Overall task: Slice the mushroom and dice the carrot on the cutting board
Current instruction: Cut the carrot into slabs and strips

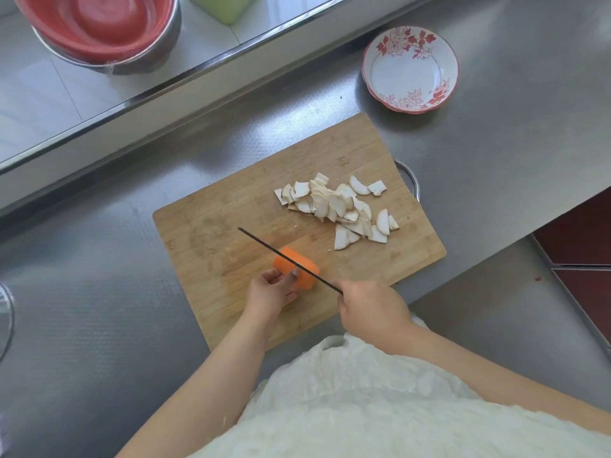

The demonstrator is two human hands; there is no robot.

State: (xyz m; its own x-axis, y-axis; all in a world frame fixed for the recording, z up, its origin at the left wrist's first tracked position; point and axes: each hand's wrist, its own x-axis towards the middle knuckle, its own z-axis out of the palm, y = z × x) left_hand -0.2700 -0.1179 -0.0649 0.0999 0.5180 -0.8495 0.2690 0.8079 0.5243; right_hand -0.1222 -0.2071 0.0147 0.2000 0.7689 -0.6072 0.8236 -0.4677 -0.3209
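Carrot (296, 266) sits under the knife (284, 257), steadied by left hand (276, 289) fingertips, right hand (370, 309) seemingly gripping the hidden handle.

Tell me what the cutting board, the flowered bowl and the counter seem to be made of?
The cutting board looks like bamboo or wood: tan, matte, with fine straight grain strips. The flowered bowl appears to be glazed ceramic or porcelain, glossy white with red printed blossoms, though melamine can't be ruled out. The counter seems to be stainless steel, grey with a brushed, dully reflective sheen.
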